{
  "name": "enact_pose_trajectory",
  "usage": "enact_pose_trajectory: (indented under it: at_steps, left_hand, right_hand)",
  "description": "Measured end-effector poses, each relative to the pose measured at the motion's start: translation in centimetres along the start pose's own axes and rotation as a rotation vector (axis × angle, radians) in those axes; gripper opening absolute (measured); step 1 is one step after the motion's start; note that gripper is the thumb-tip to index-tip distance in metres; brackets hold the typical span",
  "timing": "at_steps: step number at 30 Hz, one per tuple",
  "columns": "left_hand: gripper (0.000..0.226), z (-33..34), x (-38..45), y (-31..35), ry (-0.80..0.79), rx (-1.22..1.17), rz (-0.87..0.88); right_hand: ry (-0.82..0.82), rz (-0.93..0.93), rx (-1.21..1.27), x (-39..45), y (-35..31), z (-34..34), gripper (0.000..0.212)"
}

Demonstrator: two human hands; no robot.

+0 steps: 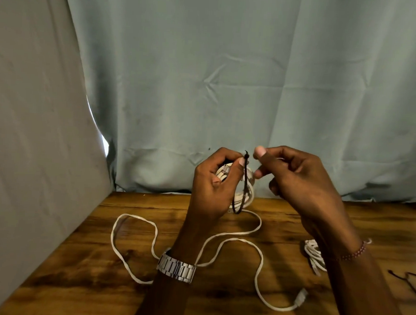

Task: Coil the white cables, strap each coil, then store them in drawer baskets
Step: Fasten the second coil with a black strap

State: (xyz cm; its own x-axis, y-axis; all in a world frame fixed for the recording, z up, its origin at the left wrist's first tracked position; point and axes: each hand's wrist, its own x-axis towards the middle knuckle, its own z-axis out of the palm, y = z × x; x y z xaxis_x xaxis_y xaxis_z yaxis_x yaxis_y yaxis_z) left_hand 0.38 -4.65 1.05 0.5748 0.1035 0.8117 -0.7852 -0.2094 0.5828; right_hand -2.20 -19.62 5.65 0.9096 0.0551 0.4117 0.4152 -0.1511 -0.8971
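Fingers of the left hand (pixel 215 181) are curling round a coil of white cable (pixel 245 191), gripping it upright above the table, with a clear plug (pixel 225 169) peeking out between thumb and palm. Its thumb is pressing a dark strap (pixel 243 183) against the coil; the strap is looping down round the coil's near side and poking up just past the thumb tip. The right hand (pixel 302 184) is hovering just beside the strap's top end, thumb and forefinger standing a little apart, the other fingers loosely bent, gripping nothing that I can make out.

Below the hands a loose white cable (pixel 221 242) is trailing in wide bends across the wooden table (pixel 114 268), running under the left wrist and ending in a white connector (pixel 300 298) toward the near edge. Under the right forearm a second white coil (pixel 314 255) is lying flat, partly hidden. Further out from the right arm, thin dark straps (pixel 410 280) are lying at the table's edge. Behind the hands a pale blue-grey curtain (pixel 230 74) is hanging down to the table, with a grey panel (pixel 35 124) closing off the side beyond the left hand.

Both forearms are rising from the near edge, wrists lifted, hands meeting in the middle. A metal watch (pixel 176 267) is sitting on the left wrist, a beaded bracelet (pixel 353 253) on the right.
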Motion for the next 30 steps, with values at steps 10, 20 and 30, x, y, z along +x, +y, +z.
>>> enact_pose_trajectory:
  at_steps: [10, 20, 30]
  left_hand:
    - [0.012, -0.3, -0.1, -0.2, -0.178, -0.063, -0.059]
    - [0.017, -0.3, -0.1, 0.2, -0.155, -0.185, -0.220]
    - [0.027, -0.5, -0.1, 0.5, -0.136, -0.100, -0.267]
  right_hand:
    - [-0.074, 0.130, 0.168, 0.9, 0.7, -0.3, 0.014]
    - [0.352, 0.047, 0.463, 1.3, 0.6, -1.1, 0.016]
    - [-0.055, -0.086, 0.102, 0.6, 1.0, 0.5, 0.017]
